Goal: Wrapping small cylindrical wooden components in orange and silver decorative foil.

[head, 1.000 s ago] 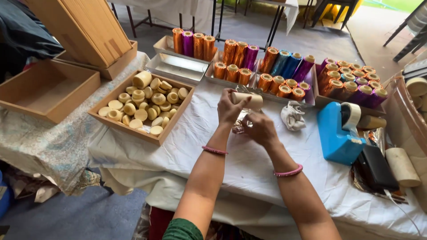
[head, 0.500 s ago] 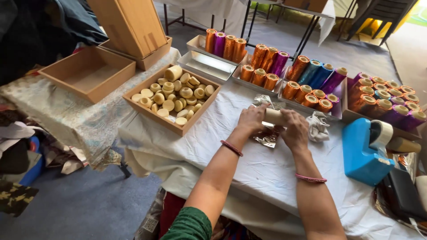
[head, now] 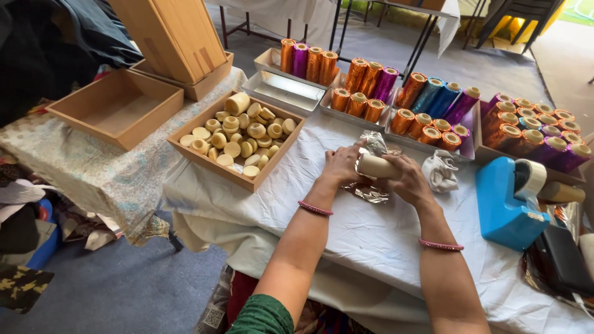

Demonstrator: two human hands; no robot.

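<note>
A pale cream roll, short and tube-shaped, lies on its side over a crinkled sheet of silver foil on the white tablecloth. The left hand cups its left end, fingers curled closed around it; the right hand grips the other end. At ten o'clock from the hands sits a wooden tray of cream rounds; at three o'clock, a blue tape dispenser

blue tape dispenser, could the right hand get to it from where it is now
Probably yes: the tape dispenser sits beside the right hand with only bare white cloth between, though that hand is busy gripping the cream roll.
</note>
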